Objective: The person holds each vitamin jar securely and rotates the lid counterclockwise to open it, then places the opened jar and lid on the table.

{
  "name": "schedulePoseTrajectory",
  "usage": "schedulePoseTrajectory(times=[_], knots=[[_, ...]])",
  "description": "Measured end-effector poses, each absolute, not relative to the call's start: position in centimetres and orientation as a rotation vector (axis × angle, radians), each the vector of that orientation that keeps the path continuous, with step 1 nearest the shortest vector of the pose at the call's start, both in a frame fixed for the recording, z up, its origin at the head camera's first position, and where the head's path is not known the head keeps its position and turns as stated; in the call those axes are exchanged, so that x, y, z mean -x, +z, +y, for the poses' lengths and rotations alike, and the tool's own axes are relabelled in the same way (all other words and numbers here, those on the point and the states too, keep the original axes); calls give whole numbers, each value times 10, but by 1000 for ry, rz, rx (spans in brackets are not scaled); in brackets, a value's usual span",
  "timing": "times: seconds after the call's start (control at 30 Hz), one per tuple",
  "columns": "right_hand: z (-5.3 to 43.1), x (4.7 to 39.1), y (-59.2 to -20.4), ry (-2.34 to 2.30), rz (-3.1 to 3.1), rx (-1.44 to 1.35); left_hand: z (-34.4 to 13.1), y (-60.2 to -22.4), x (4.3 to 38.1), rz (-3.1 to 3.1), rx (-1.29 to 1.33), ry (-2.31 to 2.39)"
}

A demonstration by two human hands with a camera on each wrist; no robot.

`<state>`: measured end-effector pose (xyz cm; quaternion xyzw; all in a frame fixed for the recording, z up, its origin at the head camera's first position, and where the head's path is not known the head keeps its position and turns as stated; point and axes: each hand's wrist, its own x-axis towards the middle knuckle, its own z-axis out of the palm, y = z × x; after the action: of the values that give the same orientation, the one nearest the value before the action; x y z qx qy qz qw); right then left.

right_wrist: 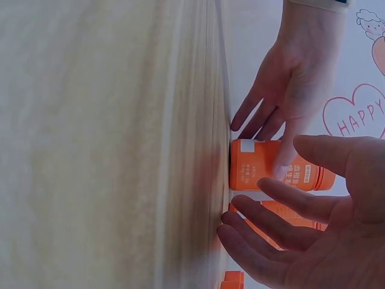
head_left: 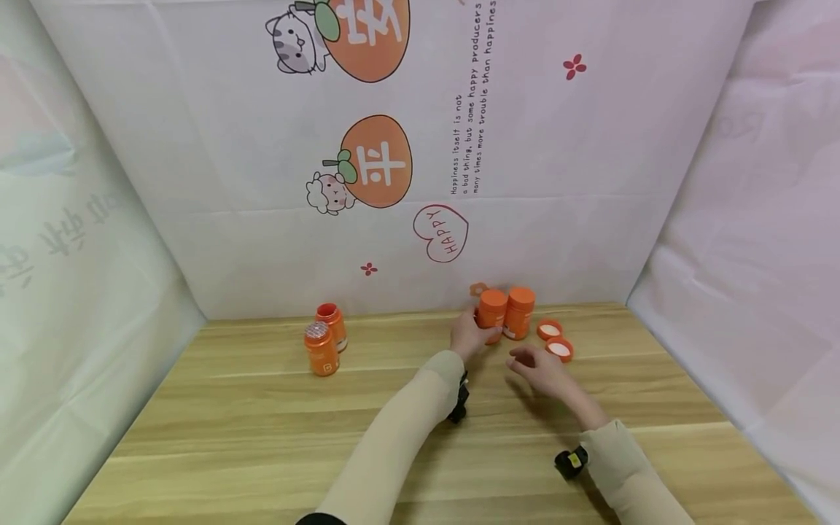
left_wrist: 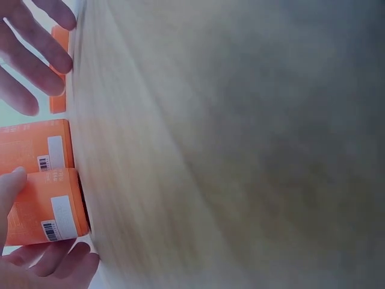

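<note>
My left hand (head_left: 468, 336) holds an orange capped bottle (head_left: 491, 307), thumb on one side and fingers on the other. The bottle stands at the back of the table, beside a second orange capped bottle (head_left: 520, 312). In the left wrist view, the held bottle (left_wrist: 45, 208) shows a white label with a barcode near its base. A short way in front of the bottles is my right hand (head_left: 542, 370), its fingers loosely bent with nothing in them. From the right wrist, that hand (right_wrist: 313, 223) appears spread, apart from the held bottle (right_wrist: 271, 165).
Two orange lids (head_left: 560, 349) with white insides lie right of the bottles. Further left stand two uncapped orange bottles, one with a silvery top (head_left: 321, 354) and another behind it (head_left: 332, 324). A printed white sheet (head_left: 525, 240) rises behind the wooden table (head_left: 230, 437).
</note>
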<state>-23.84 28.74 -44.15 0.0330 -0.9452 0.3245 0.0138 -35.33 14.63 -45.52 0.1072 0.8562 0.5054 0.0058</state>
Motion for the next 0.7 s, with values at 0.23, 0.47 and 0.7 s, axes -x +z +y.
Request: schedulePoseTrajectory(times=[0.23,0.47,0.7], knots=[[285,238,-437,1013,-2934,-119,138,-453,350,2695,-393,1610],[283,239,-437,1018,-2936,-120,130,-453,346,2734,-397,1556],[284,245,-440,1016,-2943,-108,121,-452,341,2781,-417,1474]])
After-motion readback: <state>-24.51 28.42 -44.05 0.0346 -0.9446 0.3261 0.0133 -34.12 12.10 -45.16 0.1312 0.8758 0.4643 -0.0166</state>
